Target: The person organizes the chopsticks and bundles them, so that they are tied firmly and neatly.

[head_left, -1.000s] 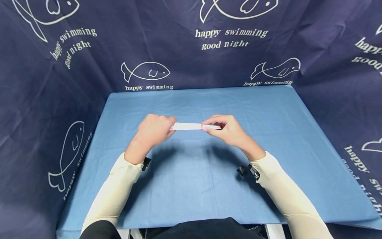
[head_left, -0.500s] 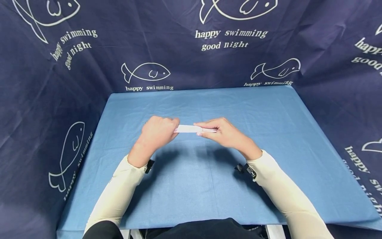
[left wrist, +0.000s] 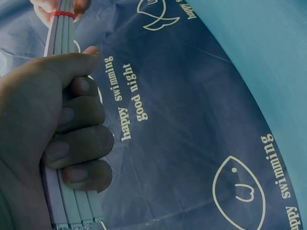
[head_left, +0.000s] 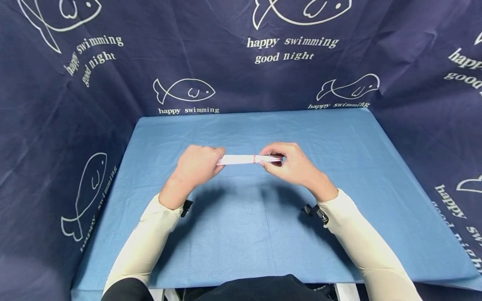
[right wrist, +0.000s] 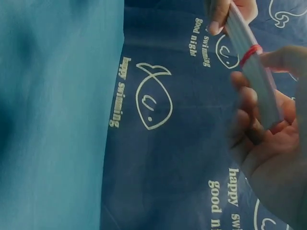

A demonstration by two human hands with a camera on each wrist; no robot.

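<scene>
Blue tabletop (head_left: 241,238); white layered bundle (head_left: 237,159), red band (head_left: 254,159) around.

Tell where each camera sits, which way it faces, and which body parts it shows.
Head: worn on the head, facing forward and down at the blue cloth; left hand, right hand and cream fabric sleeves show.
Left wrist: worn there, facing along the long white layered bundle; left hand near, right hand at top.
Right wrist: worn there, facing the bundle's other end; right hand near, left hand at top.
Both wrist views share the thin red band round the bundle.
</scene>
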